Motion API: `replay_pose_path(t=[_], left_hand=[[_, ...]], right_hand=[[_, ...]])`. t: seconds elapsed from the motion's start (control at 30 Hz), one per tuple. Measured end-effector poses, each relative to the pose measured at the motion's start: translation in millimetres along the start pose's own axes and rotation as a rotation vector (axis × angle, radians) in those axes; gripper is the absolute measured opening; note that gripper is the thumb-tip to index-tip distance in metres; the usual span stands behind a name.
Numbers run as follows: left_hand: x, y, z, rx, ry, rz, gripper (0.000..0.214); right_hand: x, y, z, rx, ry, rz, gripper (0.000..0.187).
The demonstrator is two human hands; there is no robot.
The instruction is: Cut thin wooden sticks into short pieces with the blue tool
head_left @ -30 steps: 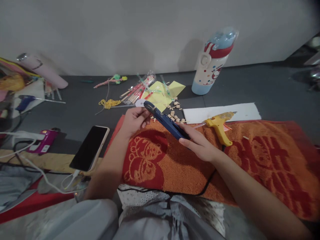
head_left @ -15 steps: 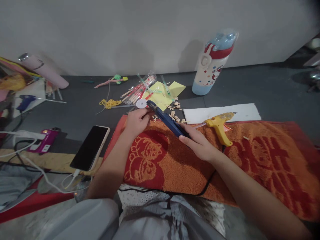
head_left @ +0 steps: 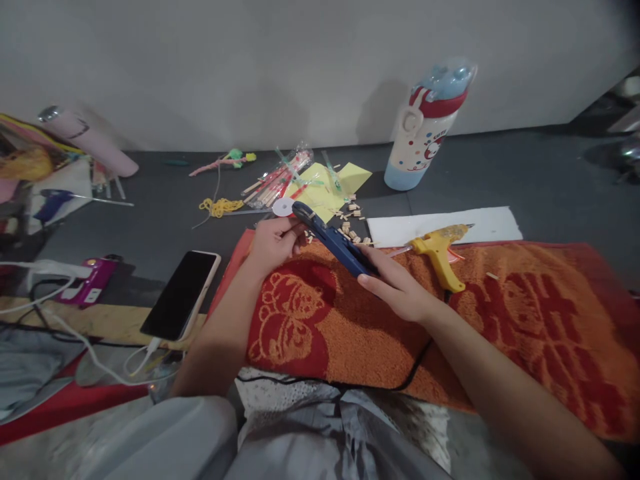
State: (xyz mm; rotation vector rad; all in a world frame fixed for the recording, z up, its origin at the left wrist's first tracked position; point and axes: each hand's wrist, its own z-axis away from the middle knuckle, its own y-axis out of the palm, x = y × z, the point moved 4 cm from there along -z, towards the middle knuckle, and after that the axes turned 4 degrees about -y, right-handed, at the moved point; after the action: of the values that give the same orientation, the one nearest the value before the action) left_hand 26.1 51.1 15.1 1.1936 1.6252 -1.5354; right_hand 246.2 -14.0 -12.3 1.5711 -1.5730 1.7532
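My right hand (head_left: pixel 400 285) is wrapped round the lower end of a dark-blue hand cutter (head_left: pixel 333 243). The tool slants up and left above the towel, its head close to my left fingers. My left hand (head_left: pixel 276 245) is closed in a pinch at that head; whatever sits between its fingertips is hidden. Several small cut wooden pieces (head_left: pixel 351 233) lie just beyond the tool. Beneath both hands spreads an orange and red towel (head_left: pixel 370 333). A white disc (head_left: pixel 283 207) rests behind my left hand.
To the right, a yellow glue gun (head_left: pixel 443 257) lies across a white board (head_left: pixel 493 223) and the towel. Behind it stands a bottle (head_left: pixel 423 143). Yellow paper (head_left: pixel 354 177) and wrapped sticks (head_left: pixel 270 190) are at the back. A phone (head_left: pixel 181 295) lies left, with cables nearby.
My left hand's fingers have shifted very slightly at the cutter's head. The cutter's handles look a little further apart in my right hand.
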Motion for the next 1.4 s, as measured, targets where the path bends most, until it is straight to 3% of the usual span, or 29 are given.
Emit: replay_pose_path(t=[0.17,0.33,0.6,0.67,0.77,0.87,0.9,1.0,1.13,1.23,1.4], left_hand=[[-4.5,0.6,0.2,0.033,-0.014,0.055,0.035],[-2.3,0.6,0.2,-0.010,0.004,0.034,0.033],[-1.0,0.6,0.4,-0.041,0.073,-0.139,0.031],[-3.0,-0.1,-0.8,-0.094,0.156,-0.264,0.025],[-10.6,-2.9,1.6,-0.299,0.303,-0.418,0.013],[-18.6,-0.2,10.0,-0.431,0.372,-0.439,0.022],[-20.1,4.3,12.3,-0.392,0.365,-0.422,0.026],[-17.2,28.6,16.7,-0.067,0.212,-0.321,0.036],[-10.9,62.0,23.8,0.257,0.019,0.143,0.056],[-7.9,75.9,27.6,0.306,-0.045,0.408,0.067],[-4.4,81.3,31.8,0.289,-0.091,0.524,0.063]], right_hand=[[-1.1,-1.4,0.7,0.003,-0.014,-0.029,0.056],[-4.1,-2.1,1.6,-0.011,0.011,-0.020,0.056],[-4.8,-3.6,2.7,-0.055,0.019,-0.009,0.056],[-6.4,-2.5,2.2,-0.082,0.042,-0.017,0.057],[-9.4,-0.7,0.9,-0.143,0.077,-0.046,0.060],[-12.3,0.9,0.0,-0.202,0.101,-0.105,0.063],[-13.0,1.7,0.1,-0.214,0.105,-0.125,0.064],[-12.9,5.1,1.0,-0.223,0.095,-0.168,0.065],[-7.7,10.7,1.9,-0.179,0.044,-0.180,0.061],[-2.5,13.1,1.2,-0.137,-0.001,-0.161,0.061],[0.6,13.7,-0.2,-0.113,-0.039,-0.115,0.059]])
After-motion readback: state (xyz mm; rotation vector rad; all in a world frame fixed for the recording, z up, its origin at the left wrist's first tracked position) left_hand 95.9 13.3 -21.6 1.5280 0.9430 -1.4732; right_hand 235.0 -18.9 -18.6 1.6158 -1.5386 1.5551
